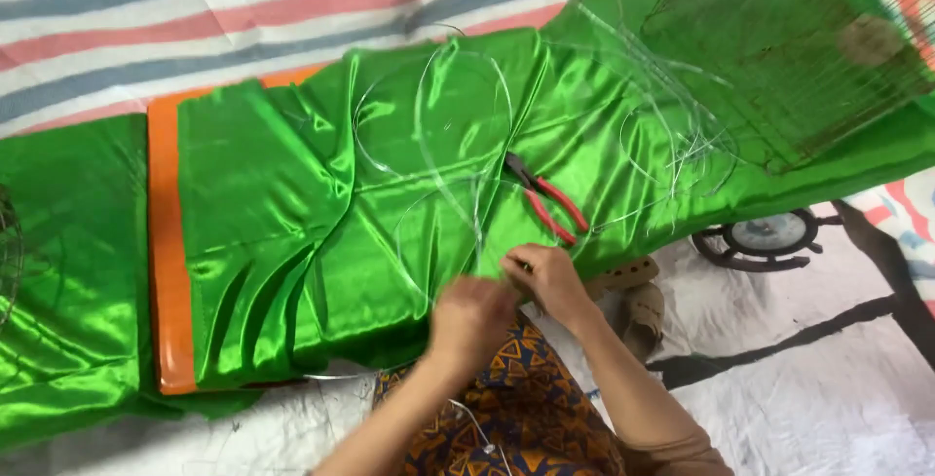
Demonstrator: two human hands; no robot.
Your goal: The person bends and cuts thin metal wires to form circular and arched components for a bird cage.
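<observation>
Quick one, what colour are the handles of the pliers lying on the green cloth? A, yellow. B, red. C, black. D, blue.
B: the pliers lying on the shiny green cloth, just beyond the right hand, have red handles.
</observation>
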